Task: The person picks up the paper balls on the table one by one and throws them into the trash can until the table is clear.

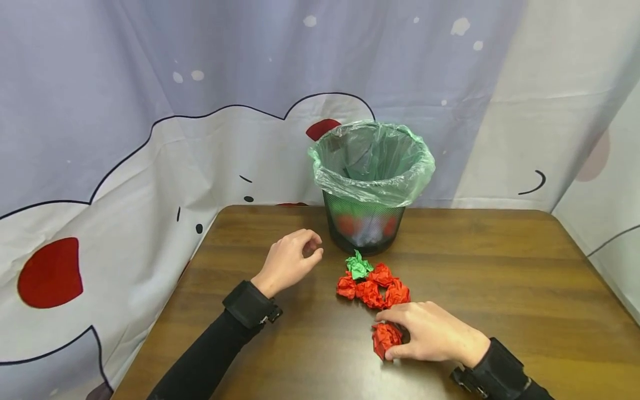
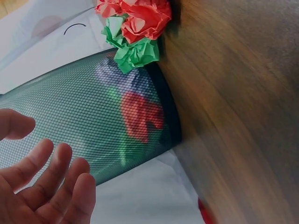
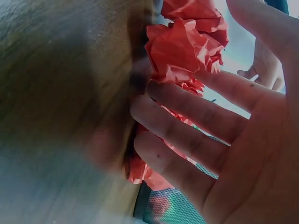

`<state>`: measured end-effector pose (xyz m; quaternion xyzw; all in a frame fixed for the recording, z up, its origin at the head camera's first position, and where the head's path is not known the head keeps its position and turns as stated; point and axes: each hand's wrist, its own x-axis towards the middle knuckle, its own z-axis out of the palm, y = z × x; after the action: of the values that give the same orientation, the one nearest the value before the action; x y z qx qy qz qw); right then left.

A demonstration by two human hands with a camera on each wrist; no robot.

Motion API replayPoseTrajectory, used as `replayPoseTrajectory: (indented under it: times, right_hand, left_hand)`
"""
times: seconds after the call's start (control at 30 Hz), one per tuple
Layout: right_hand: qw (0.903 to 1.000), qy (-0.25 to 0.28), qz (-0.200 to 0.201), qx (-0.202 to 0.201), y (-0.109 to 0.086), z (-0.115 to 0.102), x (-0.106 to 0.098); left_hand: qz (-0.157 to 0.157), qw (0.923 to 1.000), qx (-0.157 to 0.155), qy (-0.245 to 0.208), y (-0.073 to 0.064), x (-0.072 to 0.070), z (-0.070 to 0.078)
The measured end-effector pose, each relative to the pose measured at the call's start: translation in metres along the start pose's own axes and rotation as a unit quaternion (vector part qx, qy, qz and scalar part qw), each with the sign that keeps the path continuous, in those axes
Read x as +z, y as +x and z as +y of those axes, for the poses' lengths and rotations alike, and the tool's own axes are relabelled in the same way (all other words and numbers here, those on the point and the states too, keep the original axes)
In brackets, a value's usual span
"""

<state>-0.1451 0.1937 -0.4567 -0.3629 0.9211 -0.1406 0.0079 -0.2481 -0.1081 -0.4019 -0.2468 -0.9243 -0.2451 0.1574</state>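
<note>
My right hand (image 1: pixel 432 333) is at a crumpled red paper ball (image 1: pixel 386 339) near the front of the table, thumb on its near side and index finger on its far side. In the right wrist view that red paper ball (image 3: pixel 180 51) sits between thumb and index, the other fingers (image 3: pixel 182 133) stretched out close to the tabletop. My left hand (image 1: pixel 290 260) hovers left of the bin with loosely bent fingers and holds nothing. Beyond the right hand lie several more red paper balls (image 1: pixel 370 293) in a cluster, with a green paper ball (image 1: pixel 358 265) at its far side.
A black mesh bin (image 1: pixel 365 222) with a green plastic liner (image 1: pixel 372 186) stands at the table's back edge. Red and green paper (image 2: pixel 140 116) shows through its mesh. Behind the wooden table (image 1: pixel 500 266) hangs a patterned curtain (image 1: pixel 250 66).
</note>
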Motion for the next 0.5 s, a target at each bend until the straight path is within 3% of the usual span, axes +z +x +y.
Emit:
replayPoseTrajectory:
  times: [0.27, 0.5]
  right_hand:
    - [0.9998, 0.006, -0.004, -0.021, 0.0027, -0.003, 0.0075]
    - [0.9996, 0.0, -0.001, -0.028, 0.0025, -0.0019, 0.0064]
  left_hand:
    - [-0.009, 0.9998, -0.015, -0.008, -0.0052, 0.0025, -0.0066]
    - [-0.002, 0.9999, -0.011, -0.01, -0.0013, 0.0048, -0.0104]
